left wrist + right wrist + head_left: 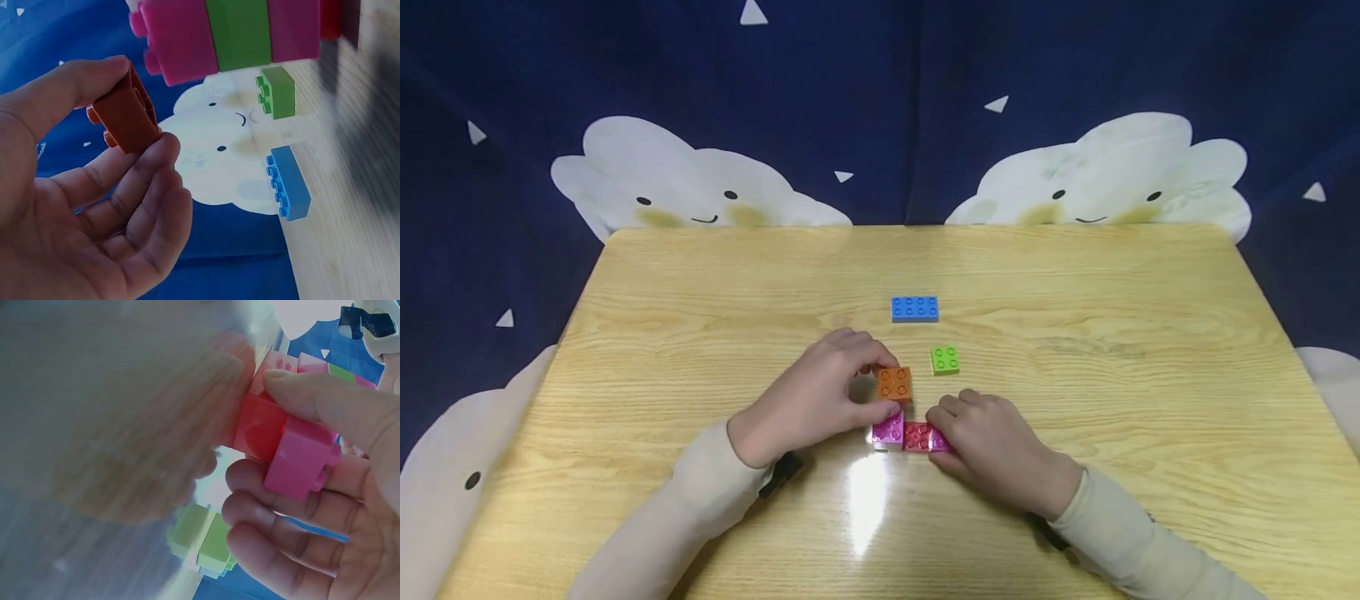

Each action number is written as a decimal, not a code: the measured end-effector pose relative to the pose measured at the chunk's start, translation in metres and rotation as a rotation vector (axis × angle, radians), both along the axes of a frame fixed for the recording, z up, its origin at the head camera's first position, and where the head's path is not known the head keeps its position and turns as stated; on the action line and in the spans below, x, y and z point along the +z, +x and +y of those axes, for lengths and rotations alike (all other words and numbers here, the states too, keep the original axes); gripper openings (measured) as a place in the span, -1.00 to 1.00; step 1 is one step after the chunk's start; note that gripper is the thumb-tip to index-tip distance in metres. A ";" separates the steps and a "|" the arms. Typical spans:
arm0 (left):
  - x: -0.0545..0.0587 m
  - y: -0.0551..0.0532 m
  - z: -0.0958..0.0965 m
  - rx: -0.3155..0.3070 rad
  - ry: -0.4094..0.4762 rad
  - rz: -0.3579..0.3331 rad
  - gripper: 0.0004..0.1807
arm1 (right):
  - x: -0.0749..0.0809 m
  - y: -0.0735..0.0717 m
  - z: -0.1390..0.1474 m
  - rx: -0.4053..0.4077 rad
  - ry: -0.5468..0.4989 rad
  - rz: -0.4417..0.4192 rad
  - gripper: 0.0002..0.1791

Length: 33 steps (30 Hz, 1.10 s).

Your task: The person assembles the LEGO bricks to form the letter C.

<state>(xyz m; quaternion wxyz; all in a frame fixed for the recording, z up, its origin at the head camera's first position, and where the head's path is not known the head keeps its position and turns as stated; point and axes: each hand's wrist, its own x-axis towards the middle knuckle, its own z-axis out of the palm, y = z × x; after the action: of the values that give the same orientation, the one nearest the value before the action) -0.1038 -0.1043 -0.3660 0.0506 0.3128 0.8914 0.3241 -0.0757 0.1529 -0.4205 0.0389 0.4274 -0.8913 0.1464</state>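
My left hand [820, 396] pinches an orange toy brick [894, 384] between thumb and fingers, its hollow underside partly visible in the left wrist view. It is held close to a tower of pink, green [239, 34] and pink bricks. That tower rises from the left end of a red base brick [917, 436]; a single pink brick [301, 456] sits on the base's right end. My right hand [1000, 454] grips that right end, thumb on one side and index finger on the other. The thumb and fingers hide part of the pink brick in the head view.
A lime green brick [944, 360] lies on the wooden table [700, 283] just beyond the hands. Farther back is a longer blue brick [914, 309]. A dark blue curtain [880, 100] with cloud prints hangs at the table's far edge.
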 end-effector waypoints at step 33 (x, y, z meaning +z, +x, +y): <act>-0.007 0.024 -0.003 -0.069 -0.071 0.163 -0.58 | -0.001 -0.002 0.002 0.003 -0.016 0.001 -0.79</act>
<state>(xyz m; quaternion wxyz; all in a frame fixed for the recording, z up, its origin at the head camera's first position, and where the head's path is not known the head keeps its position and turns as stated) -0.0801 -0.1077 -0.3726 0.0000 0.3669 0.8921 0.2637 -0.0775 0.1545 -0.4219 0.0428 0.4284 -0.8894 0.1533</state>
